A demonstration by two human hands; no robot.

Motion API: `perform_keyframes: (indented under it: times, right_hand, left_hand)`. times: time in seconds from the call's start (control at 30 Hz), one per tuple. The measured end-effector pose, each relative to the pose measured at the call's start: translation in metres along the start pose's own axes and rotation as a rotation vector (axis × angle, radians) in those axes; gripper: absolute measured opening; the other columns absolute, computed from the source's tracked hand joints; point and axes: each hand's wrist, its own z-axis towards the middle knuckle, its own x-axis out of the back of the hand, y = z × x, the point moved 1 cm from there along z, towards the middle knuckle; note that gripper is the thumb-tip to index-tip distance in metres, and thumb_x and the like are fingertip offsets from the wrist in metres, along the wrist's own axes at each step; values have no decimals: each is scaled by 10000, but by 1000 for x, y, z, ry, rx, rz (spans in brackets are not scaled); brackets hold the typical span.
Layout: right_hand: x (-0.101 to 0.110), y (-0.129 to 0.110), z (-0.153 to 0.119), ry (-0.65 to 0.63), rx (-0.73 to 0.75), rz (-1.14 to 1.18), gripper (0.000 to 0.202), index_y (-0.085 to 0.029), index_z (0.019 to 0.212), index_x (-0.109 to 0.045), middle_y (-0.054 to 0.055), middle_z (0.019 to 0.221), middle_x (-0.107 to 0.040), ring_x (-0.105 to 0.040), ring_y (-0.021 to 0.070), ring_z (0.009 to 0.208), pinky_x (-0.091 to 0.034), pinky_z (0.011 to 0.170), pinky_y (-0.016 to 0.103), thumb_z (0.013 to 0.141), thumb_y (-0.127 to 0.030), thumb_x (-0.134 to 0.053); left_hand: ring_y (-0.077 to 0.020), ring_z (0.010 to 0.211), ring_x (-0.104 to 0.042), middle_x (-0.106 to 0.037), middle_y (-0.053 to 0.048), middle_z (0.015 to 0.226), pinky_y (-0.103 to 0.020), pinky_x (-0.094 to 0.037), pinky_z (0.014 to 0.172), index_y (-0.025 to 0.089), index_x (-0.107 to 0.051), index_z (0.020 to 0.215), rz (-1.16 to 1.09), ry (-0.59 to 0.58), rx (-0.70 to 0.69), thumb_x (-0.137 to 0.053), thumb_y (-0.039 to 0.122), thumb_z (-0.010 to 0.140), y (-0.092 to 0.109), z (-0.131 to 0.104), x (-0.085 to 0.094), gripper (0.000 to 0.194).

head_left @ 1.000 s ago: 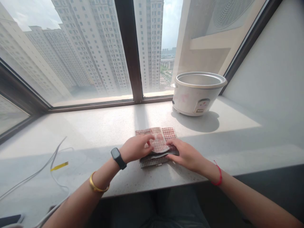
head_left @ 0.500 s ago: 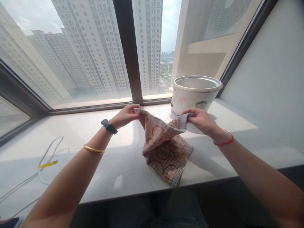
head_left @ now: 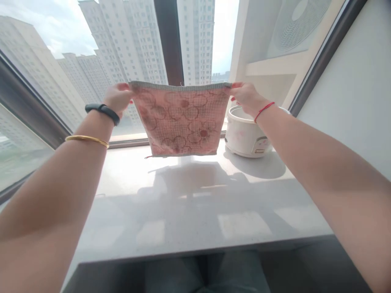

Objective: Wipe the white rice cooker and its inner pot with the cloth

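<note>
A pink patterned towel (head_left: 183, 122) with a grey checked border hangs spread out in the air above the windowsill. My left hand (head_left: 119, 97) pinches its upper left corner, and my right hand (head_left: 246, 97) grips the upper right corner. The top edge is stretched nearly straight between them, while the lower edge hangs free near the back of the sill. Behind my right wrist stands a white rice cooker (head_left: 246, 136) without a lid, partly covered by my forearm.
The white windowsill (head_left: 189, 219) carries the cooker and the towel's shadow. Large window panes with a dark frame post (head_left: 172, 40) rise behind the towel. A pale wall (head_left: 351, 89) bounds the right side.
The towel was crumpled and hanging low over the sill; both hands have raised it, moved forward and apart, and pulled it flat. The camera view has shifted, and the cable at left is out of sight.
</note>
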Motion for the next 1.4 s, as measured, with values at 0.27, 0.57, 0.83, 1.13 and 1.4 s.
perform_keyframes:
  times: [0.27, 0.57, 0.83, 1.13, 1.4]
  right_hand:
    - [-2, 56, -108, -99, 83, -183, 223, -160, 980, -752, 24, 805, -718, -651, 149, 695, -560, 705, 300, 806, -296, -719]
    - [13, 123, -293, -630, 240, -460, 336, -243, 1097, -753, 61, 1224, -707, -645, 251, 1172, -516, 1029, 454, 908, -167, -485]
    - [17, 100, -332, -668, 366, -737, 370, -255, 1169, -705, 67, 1304, -663, -608, 288, 1214, -441, 1049, 587, 927, -110, -467]
    - [12, 65, -342, -482, 330, -674, 347, -272, 1134, -686, 81, 1344, -602, -521, 306, 1186, -424, 955, 523, 873, -93, -544]
    - [-175, -16, -361, -658, 343, -474, 186, -158, 965, -637, 103, 984, -649, -558, 267, 924, -496, 788, 422, 863, -313, -645]
  left_hand:
    - [-160, 834, -647, -681, -37, 844, -326, -512, 829, 88, -652, 1023, 58, -235, 49, -722, 398, 796, -71, -81, -5, 390]
    - [-230, 891, -663, -727, -55, 950, -309, -489, 790, 194, -700, 922, 404, -940, -5, -572, 351, 784, -141, -196, -4, 246]
    - [-226, 937, -648, -712, -33, 949, -309, -471, 881, 219, -701, 824, 562, -1120, -105, -507, 170, 696, -126, -215, 2, 238]
    - [-250, 1009, -656, -716, -45, 1100, -311, -504, 854, 242, -720, 980, 418, -1050, 157, -527, 258, 728, -137, -220, 10, 317]
    - [-253, 756, -652, -702, -119, 761, -310, -470, 667, 156, -664, 689, 506, -524, 393, -593, 376, 760, -167, -130, -74, 242]
